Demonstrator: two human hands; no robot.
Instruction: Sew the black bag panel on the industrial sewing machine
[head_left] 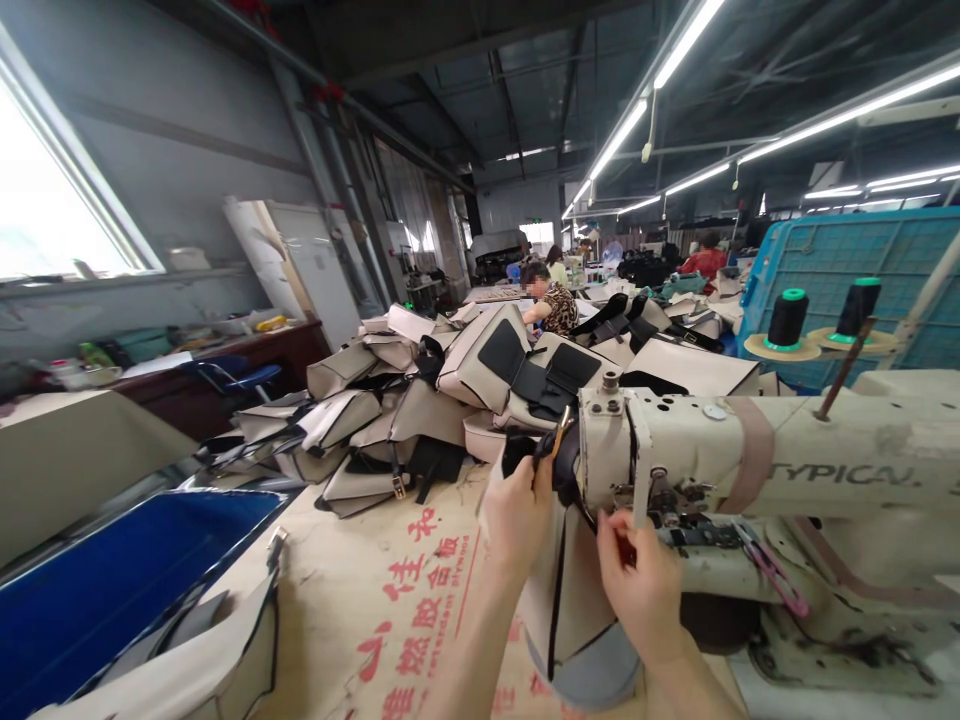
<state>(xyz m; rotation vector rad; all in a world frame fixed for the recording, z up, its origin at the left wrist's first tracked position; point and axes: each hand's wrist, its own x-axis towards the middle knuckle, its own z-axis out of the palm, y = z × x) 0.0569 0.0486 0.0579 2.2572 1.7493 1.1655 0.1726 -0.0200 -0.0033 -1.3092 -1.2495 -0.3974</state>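
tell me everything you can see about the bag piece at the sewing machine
The bag piece is beige with a black trim line, leather-like, hanging upright at the head of the cream sewing machine. Its dark top edge sits against the machine. The left hand grips that top edge; the right hand lies against its right side near the needle area.

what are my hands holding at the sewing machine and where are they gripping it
Both hold the beige bag piece: left hand grips its black-trimmed top edge, right hand pinches its right side near the needle.

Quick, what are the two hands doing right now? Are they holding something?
Left hand: closed on the top edge of the beige fabric bag piece with black trim at the cream sewing machine.
Right hand: fingers pinched on the same piece.
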